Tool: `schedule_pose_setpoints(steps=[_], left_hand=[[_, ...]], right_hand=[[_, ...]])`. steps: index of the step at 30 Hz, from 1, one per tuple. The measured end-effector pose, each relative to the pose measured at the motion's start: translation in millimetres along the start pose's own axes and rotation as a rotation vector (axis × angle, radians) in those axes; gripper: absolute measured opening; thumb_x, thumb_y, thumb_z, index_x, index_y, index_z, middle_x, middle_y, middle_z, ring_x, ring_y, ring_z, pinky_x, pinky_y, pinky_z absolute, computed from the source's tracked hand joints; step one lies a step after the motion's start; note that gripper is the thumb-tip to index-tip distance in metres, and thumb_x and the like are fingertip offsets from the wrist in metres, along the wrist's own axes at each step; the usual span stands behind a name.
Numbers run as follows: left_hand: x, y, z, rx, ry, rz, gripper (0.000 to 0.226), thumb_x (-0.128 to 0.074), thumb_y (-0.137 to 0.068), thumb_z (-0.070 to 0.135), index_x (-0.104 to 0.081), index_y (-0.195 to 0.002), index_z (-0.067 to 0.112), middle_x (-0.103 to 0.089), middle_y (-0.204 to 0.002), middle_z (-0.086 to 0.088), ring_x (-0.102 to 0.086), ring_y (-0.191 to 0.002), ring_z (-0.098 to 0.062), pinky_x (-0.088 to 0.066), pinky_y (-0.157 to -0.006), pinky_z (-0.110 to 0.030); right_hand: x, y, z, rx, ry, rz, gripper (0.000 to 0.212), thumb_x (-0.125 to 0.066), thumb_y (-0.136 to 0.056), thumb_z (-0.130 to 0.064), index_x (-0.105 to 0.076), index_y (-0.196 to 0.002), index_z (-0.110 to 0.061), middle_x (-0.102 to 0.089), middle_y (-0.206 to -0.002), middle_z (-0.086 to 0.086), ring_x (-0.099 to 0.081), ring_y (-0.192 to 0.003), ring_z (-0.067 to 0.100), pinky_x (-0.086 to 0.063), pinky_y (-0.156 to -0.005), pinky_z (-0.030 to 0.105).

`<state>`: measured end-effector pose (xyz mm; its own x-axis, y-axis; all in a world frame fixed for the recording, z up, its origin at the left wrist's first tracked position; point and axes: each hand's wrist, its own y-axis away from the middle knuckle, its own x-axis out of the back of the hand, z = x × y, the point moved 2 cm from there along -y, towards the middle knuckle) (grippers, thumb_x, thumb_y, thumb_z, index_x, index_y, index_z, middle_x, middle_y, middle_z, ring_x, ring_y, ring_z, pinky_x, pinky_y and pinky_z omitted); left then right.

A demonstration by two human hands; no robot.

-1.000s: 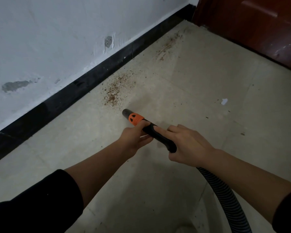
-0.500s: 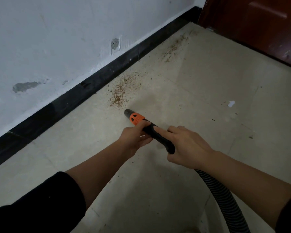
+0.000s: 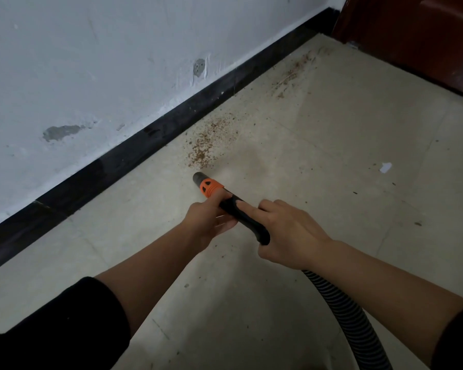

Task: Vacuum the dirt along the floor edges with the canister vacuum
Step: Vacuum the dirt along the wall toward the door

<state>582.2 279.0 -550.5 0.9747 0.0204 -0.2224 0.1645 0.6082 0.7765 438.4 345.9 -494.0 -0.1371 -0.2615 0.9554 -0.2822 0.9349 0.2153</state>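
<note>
I hold a black vacuum nozzle with an orange collar low over the beige tiled floor. My left hand grips the handle just behind the collar. My right hand grips its rear end, index finger lying along the top. A ribbed grey hose runs from the handle down to the bottom right. The nozzle's open mouth points at a patch of brown dirt a short way ahead, near the black skirting. A second dirt patch lies farther along the wall.
A black skirting board runs diagonally under a white scuffed wall. A dark red door closes the far right corner. A white scrap and a few dark specks lie on the floor to the right.
The nozzle has edged forward toward the nearer dirt patch, and the view has shifted slightly right and down. Both hands keep the same grip.
</note>
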Motion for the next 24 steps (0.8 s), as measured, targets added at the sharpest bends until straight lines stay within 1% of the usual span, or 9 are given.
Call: schedule_pose_setpoints(steps=[4, 8, 11, 14, 17, 20, 24], left_hand=[[9.0, 0.2, 0.1, 0.0, 0.013, 0.012, 0.033, -0.067, -0.086, 0.021, -0.061, -0.106, -0.004, -0.07, -0.103, -0.02, -0.071, -0.095, -0.028, -0.059, -0.075, -0.033], [14.1, -0.3, 0.2, 0.003, 0.003, 0.029, 0.03, -0.063, -0.086, 0.023, -0.06, -0.105, 0.001, -0.07, -0.1, -0.017, -0.071, -0.093, -0.027, -0.058, -0.071, -0.032], [15.9, -0.7, 0.7, 0.005, 0.017, 0.046, 0.025, -0.062, -0.086, 0.024, -0.059, -0.101, 0.003, -0.07, -0.097, -0.016, -0.071, -0.091, -0.027, -0.057, -0.073, -0.033], [15.1, -1.4, 1.3, 0.003, 0.024, 0.051, 0.026, -0.062, -0.086, 0.023, -0.059, -0.101, 0.003, -0.07, -0.096, -0.016, -0.07, -0.09, -0.026, -0.058, -0.072, -0.033], [10.5, -3.6, 3.3, -0.014, -0.004, 0.041, 0.027, -0.063, -0.086, 0.023, -0.061, -0.102, 0.001, -0.071, -0.095, -0.016, -0.071, -0.09, -0.026, -0.058, -0.07, -0.031], [0.1, -7.4, 6.7, -0.026, 0.002, 0.024, 0.028, -0.066, -0.085, 0.021, -0.062, -0.101, -0.002, -0.072, -0.093, -0.017, -0.072, -0.088, -0.027, -0.059, -0.075, -0.033], [-17.3, -13.9, 9.7, -0.032, -0.009, -0.009, 0.033, -0.068, -0.085, 0.021, -0.063, -0.103, -0.006, -0.072, -0.097, -0.02, -0.072, -0.088, -0.028, -0.06, -0.075, -0.032]], right_hand=[[0.4, -4.4, -7.2, 0.028, 0.001, -0.006, 0.085, -0.057, -0.084, -0.029, -0.007, -0.153, -0.034, -0.031, -0.096, -0.008, -0.036, -0.085, 0.015, -0.041, -0.067, 0.029], [-0.2, -7.9, -12.4, 0.048, -0.007, -0.009, 0.085, -0.057, -0.084, -0.029, -0.007, -0.153, -0.033, -0.031, -0.096, -0.008, -0.037, -0.086, 0.016, -0.042, -0.068, 0.029], [-0.8, -10.0, -14.0, 0.055, -0.017, -0.002, 0.084, -0.057, -0.084, -0.029, -0.009, -0.153, -0.033, -0.035, -0.096, -0.007, -0.038, -0.085, 0.016, -0.04, -0.066, 0.028], [-1.6, -10.6, -13.7, 0.057, -0.023, -0.002, 0.085, -0.058, -0.083, -0.028, -0.009, -0.153, -0.033, -0.039, -0.099, -0.006, -0.039, -0.086, 0.016, -0.042, -0.067, 0.029], [0.1, -10.1, -10.1, 0.034, -0.016, 0.007, 0.085, -0.058, -0.083, -0.029, -0.008, -0.152, -0.034, -0.037, -0.098, -0.007, -0.039, -0.086, 0.016, -0.042, -0.067, 0.029], [4.0, -9.0, -2.9, -0.011, -0.011, 0.019, 0.085, -0.057, -0.083, -0.03, -0.006, -0.151, -0.036, -0.034, -0.095, -0.009, -0.038, -0.085, 0.015, -0.041, -0.066, 0.027], [7.8, -6.7, 8.8, -0.075, -0.009, 0.034, 0.084, -0.057, -0.082, -0.03, -0.007, -0.151, -0.038, -0.033, -0.093, -0.009, -0.04, -0.086, 0.014, -0.042, -0.066, 0.028]])
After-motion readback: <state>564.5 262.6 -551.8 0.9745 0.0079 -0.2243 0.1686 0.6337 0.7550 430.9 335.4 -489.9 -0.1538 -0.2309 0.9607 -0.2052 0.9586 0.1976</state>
